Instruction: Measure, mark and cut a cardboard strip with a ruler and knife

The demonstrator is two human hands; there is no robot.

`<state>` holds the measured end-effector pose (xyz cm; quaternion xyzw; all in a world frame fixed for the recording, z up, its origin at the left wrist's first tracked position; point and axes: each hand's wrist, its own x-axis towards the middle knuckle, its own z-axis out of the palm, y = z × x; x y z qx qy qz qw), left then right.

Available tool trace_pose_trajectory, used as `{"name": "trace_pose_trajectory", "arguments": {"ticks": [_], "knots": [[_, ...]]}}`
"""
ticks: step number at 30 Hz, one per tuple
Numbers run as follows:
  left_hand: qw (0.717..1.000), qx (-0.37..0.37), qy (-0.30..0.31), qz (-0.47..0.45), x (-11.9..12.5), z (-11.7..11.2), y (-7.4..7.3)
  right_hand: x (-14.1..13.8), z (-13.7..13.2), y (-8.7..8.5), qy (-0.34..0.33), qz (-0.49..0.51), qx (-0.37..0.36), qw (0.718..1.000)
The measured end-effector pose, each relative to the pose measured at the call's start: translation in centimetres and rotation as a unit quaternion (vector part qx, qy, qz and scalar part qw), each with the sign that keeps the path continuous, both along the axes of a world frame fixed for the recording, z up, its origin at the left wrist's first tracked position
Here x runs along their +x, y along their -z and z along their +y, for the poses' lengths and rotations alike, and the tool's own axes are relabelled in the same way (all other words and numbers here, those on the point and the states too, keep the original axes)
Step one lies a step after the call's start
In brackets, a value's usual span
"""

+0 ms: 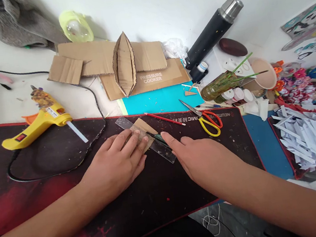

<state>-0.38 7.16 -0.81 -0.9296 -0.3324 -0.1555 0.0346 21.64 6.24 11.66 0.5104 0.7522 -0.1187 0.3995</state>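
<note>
My left hand [120, 157] lies with its fingers stretched out, pressing a clear ruler [162, 152] onto a small piece of cardboard [146, 126] on the dark mat. In my right hand [200, 155] is a slim dark utility knife [158, 137], its tip angled down to the cardboard along the ruler's edge. The forefinger is extended along the knife's top, and the rest of the grip is hidden. Just beyond the hands, a red pencil [165, 119] lies on the mat. Scissors with yellow and red handles [205, 121] rest to the right of it.
A yellow glue gun [38, 125] with its cable lies at left. Behind stand a pointed cardboard shape [125, 66] and a flat cardboard sheet [152, 78]. A black flask [208, 35] leans at the back right. Folded paper strips [307, 136] are heaped near another person's arm at right.
</note>
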Motion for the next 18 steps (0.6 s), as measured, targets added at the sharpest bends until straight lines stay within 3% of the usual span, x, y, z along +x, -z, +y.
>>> {"name": "trace_pose_trajectory", "arguments": {"ticks": [7, 18], "knots": [[1.0, -0.02, -0.001, -0.013, -0.01, 0.02, -0.14, 0.0, 0.07, -0.26, 0.012, -0.002, -0.017, 1.0], [1.0, 0.008, 0.001, 0.002, -0.05, 0.01, -0.03, 0.46, 0.26, -0.3, 0.017, 0.005, -0.012, 1.0]]}}
